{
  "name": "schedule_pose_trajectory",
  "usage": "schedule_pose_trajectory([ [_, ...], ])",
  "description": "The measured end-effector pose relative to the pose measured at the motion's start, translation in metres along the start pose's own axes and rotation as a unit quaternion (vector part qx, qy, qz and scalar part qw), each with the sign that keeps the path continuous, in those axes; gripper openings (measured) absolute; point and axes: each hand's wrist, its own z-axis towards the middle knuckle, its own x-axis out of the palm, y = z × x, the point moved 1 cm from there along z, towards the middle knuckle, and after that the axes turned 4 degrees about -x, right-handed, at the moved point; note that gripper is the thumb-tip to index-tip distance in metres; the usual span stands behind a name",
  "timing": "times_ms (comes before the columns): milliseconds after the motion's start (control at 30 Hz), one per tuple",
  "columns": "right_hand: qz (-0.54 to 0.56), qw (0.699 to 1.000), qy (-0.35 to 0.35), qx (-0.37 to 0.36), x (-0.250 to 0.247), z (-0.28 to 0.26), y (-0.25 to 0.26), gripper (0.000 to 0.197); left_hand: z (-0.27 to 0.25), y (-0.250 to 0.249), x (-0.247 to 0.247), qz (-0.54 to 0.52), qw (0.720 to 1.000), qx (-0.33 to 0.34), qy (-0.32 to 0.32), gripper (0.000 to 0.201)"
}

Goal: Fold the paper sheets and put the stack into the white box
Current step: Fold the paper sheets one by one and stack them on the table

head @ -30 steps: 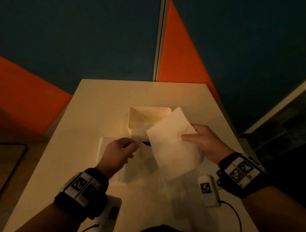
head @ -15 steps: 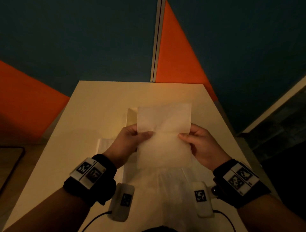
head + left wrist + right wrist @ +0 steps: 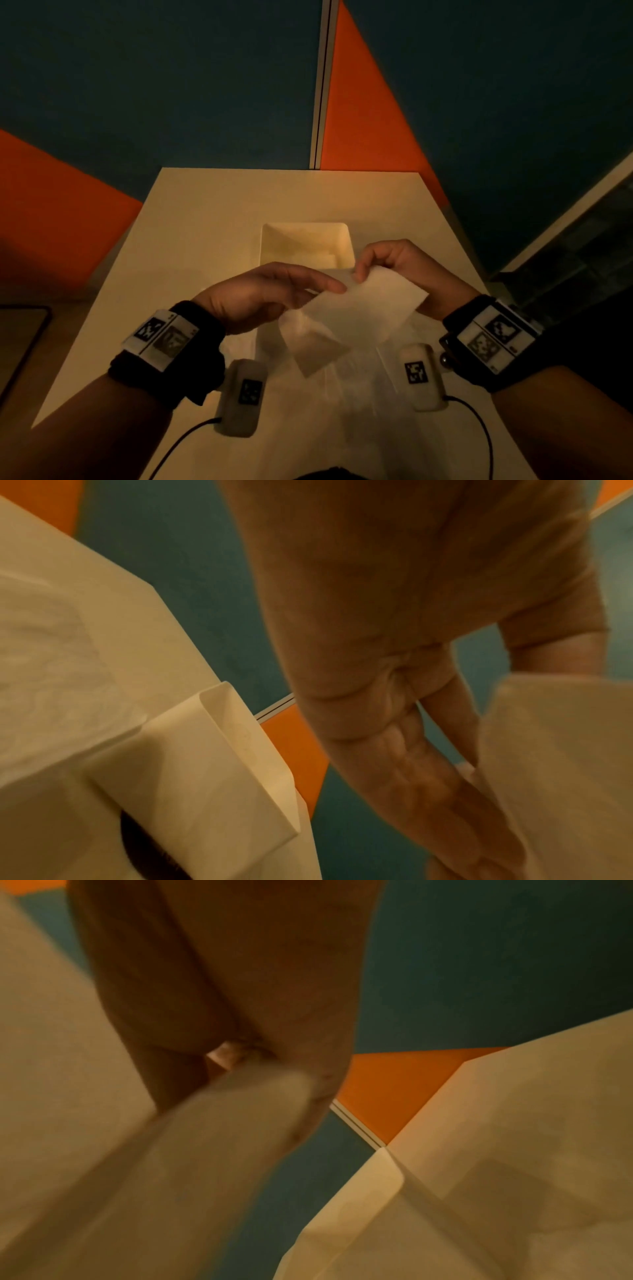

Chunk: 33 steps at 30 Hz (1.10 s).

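A pale paper sheet (image 3: 363,315) hangs tilted and doubled over above the table, just in front of the white box (image 3: 305,246). My right hand (image 3: 363,270) pinches its far corner between thumb and fingers. The straight fingers of my left hand (image 3: 318,282) point right and touch the sheet's upper left edge; its thumb is hidden. In the left wrist view these fingers (image 3: 445,791) lie along the sheet (image 3: 565,777), with the box (image 3: 192,764) to the left. The right wrist view shows the blurred sheet (image 3: 171,1177) and a box corner (image 3: 359,1204). My left wrist covers the spot where other sheets lay.
The beige table (image 3: 212,212) backs onto a teal and orange partition (image 3: 359,120). Two white tagged devices (image 3: 243,397) (image 3: 423,377) with cables lie near the front edge. A dark-framed object (image 3: 20,342) sits off the table at far left.
The sheet, held upright and flat by both hands before, is now lowered, tilted and doubled over. My right hand shifted to its far corner, and my left fingers straightened against its edge.
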Motion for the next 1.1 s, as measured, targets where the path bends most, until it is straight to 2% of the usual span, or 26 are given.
schedule_pose_trajectory([
  [167,-0.018,0.998,0.048,-0.034,0.011,0.01,0.004,0.009,0.005,0.002,0.004,-0.017,1.0,0.005,-0.014,0.035],
  [233,-0.016,0.997,0.064,-0.039,0.012,0.011,0.006,0.004,0.005,0.004,0.004,-0.004,0.999,0.01,-0.038,0.03],
  [300,0.001,0.998,0.064,-0.028,0.011,0.012,0.006,0.008,0.003,0.005,0.002,0.008,0.997,0.012,-0.073,0.028],
  [367,0.032,0.999,0.029,0.006,0.006,0.015,-0.001,0.015,0.0,0.008,-0.002,0.014,0.992,0.015,-0.125,0.027],
  [467,0.06,0.994,-0.064,0.06,-0.004,0.021,-0.023,0.018,-0.01,0.016,-0.013,-0.012,0.973,0.024,-0.23,0.027],
  [567,-0.107,0.985,-0.091,0.103,-0.011,0.027,-0.061,0.016,-0.024,0.027,-0.023,-0.009,0.951,0.025,-0.309,0.026],
  [633,-0.237,0.963,-0.059,0.115,-0.012,0.027,-0.086,0.02,-0.035,0.037,-0.03,-0.007,0.935,0.018,-0.354,0.024],
  [700,-0.309,0.938,-0.009,0.155,-0.011,0.025,-0.107,0.031,-0.045,0.046,-0.036,-0.003,0.923,0.003,-0.386,0.023],
  [800,-0.395,0.893,0.057,0.206,-0.006,0.022,-0.123,0.062,-0.057,0.06,-0.04,0.026,0.907,-0.028,-0.418,0.023],
  [900,-0.499,0.835,0.109,0.207,0.001,0.024,-0.129,0.083,-0.064,0.073,-0.048,0.097,0.886,-0.075,-0.447,0.024],
  [1000,-0.565,0.79,0.128,0.2,0.005,0.025,-0.132,0.089,-0.068,0.08,-0.051,0.173,0.862,-0.107,-0.465,0.027],
  [1100,-0.587,0.774,0.133,0.196,0.005,0.027,-0.134,0.087,-0.07,0.081,-0.052,0.233,0.843,-0.123,-0.469,0.03],
])
